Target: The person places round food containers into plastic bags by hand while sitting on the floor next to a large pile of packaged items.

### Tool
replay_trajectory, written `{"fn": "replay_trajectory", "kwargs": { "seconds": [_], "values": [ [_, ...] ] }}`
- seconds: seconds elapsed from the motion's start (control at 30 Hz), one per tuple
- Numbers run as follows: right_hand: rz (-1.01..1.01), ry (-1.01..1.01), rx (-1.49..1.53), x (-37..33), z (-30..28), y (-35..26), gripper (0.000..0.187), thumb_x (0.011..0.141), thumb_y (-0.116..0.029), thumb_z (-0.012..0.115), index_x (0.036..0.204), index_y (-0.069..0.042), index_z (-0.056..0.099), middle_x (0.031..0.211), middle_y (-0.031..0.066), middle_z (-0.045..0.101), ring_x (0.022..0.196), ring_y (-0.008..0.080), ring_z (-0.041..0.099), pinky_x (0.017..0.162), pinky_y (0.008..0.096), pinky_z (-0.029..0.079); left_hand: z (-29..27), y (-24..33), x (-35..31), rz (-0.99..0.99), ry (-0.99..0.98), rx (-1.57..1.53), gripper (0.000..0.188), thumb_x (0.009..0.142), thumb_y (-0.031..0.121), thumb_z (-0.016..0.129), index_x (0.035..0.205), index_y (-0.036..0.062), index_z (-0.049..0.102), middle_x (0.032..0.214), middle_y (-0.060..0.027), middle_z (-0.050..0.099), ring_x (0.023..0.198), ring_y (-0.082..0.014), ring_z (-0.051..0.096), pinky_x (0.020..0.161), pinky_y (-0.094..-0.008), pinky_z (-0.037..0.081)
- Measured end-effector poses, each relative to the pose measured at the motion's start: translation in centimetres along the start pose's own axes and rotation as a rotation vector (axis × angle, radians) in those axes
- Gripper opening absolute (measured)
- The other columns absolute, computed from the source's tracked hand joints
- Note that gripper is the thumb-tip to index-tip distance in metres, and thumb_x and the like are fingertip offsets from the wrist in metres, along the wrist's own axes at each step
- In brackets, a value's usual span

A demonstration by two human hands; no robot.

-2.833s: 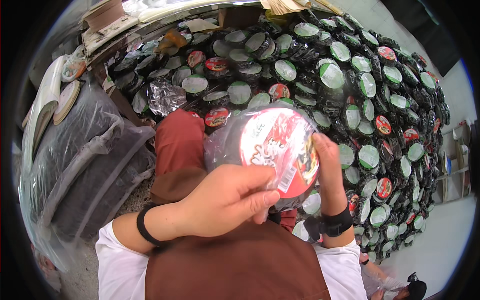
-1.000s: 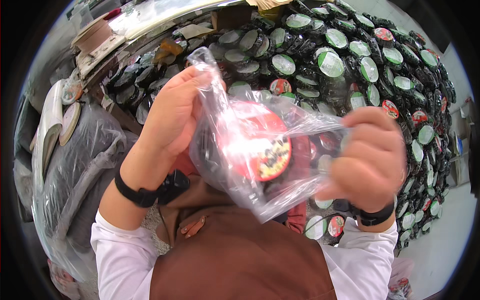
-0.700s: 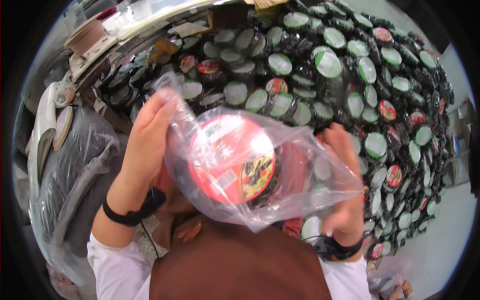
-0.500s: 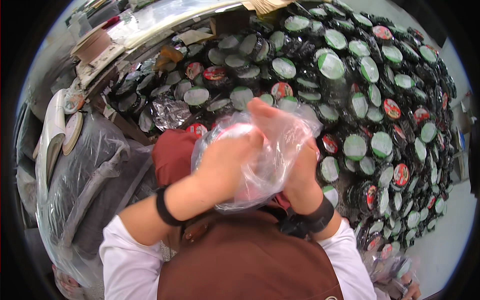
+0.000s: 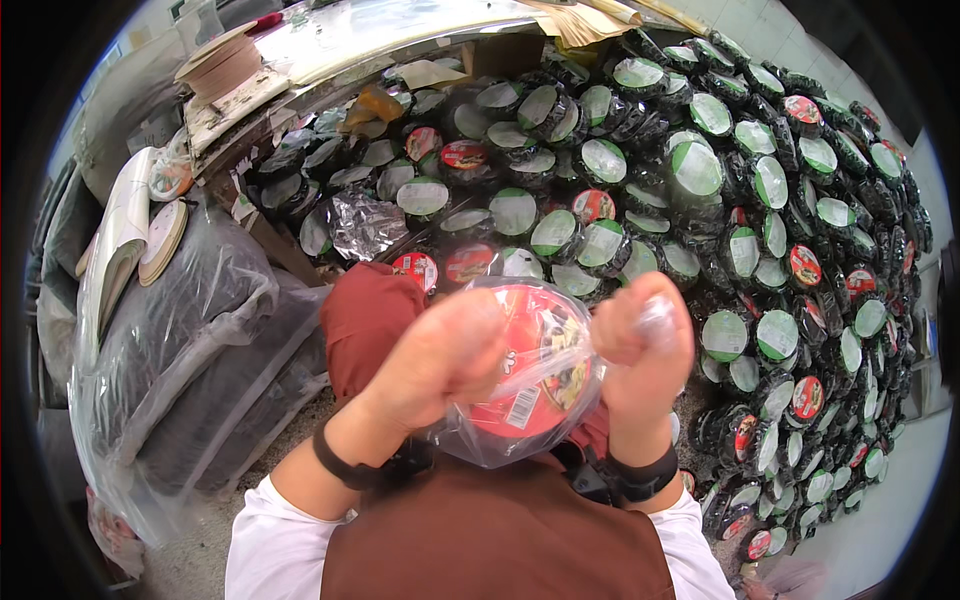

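Note:
On my lap is a clear plastic bag [image 5: 487, 450] with a round, red-lidded bowl [image 5: 545, 395] inside it. The lid carries a food picture and a barcode label, and faces up. My left hand [image 5: 435, 360] is closed at the bag's left side, somewhat blurred, its fingertips partly hidden. On the other side, my right hand [image 5: 645, 340] makes a fist around the bag's gathered plastic, and a bunched bit of film sticks out by the thumb. Between the two hands the film is pulled taut in a twisted strand across the lid.
A large heap of wrapped round bowls [image 5: 725, 335] with green-white and red ends fills the far side and right. Plastic-covered dark bundles [image 5: 205, 370] lie at the left. A spool [image 5: 220, 65] stands by a worktable [image 5: 400, 30] at the back.
My hands have moved apart, the right one curling into a fist on the bag's plastic. The film now draws tight over the lid, and the red bowl shows more plainly.

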State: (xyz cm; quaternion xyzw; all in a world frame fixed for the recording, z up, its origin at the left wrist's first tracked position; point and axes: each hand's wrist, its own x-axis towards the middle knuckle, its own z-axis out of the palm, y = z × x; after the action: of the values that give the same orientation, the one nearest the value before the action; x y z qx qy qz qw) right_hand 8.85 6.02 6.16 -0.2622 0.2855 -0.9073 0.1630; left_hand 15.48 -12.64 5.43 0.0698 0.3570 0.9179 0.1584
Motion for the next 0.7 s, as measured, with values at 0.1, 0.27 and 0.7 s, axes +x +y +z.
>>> {"fn": "replay_trajectory", "kwargs": {
  "seconds": [0.1, 0.27, 0.7],
  "values": [
    [-0.205, -0.101, -1.23, -0.1, 2.0, 2.2, 0.037, 0.073, -0.017, 0.064, 0.105, -0.003, 0.052, 0.073, 0.004, 0.057, 0.06, 0.0173, 0.054, 0.055, 0.0252, 0.043, 0.9, 0.0, 0.5, 0.018, -0.004, 0.215, 0.023, 0.089, 0.027, 0.052, 0.08, 0.006, 0.05, 0.067, 0.0051, 0.046, 0.052, -0.0018, 0.036, 0.045, -0.0175, 0.028],
    [-0.213, -0.296, -1.302, -0.2, 2.5, 0.7, 0.017, 0.072, -0.008, 0.066, 0.087, -0.003, 0.064, 0.072, 0.0094, 0.061, 0.062, 0.0231, 0.06, 0.056, 0.0278, 0.046, 1.9, 0.7, -0.5, -0.081, 0.011, 0.608, 0.029, 0.092, 0.029, 0.048, 0.082, 0.0022, 0.053, 0.073, 0.0009, 0.053, 0.06, -0.005, 0.046, 0.051, -0.0212, 0.036],
    [-0.305, -0.588, -2.042, 1.3, 6.3, -0.7, 0.033, 0.067, -0.027, 0.065, 0.096, -0.011, 0.065, 0.11, 0.0096, 0.058, 0.108, 0.0268, 0.05, 0.098, 0.0464, 0.033, 1.3, -2.8, 0.7, 0.32, -0.124, 0.799, 0.013, 0.08, 0.005, 0.051, 0.09, -0.0025, 0.057, 0.087, -0.0114, 0.06, 0.082, -0.0197, 0.056, 0.072, -0.0314, 0.045]
  ]
}}
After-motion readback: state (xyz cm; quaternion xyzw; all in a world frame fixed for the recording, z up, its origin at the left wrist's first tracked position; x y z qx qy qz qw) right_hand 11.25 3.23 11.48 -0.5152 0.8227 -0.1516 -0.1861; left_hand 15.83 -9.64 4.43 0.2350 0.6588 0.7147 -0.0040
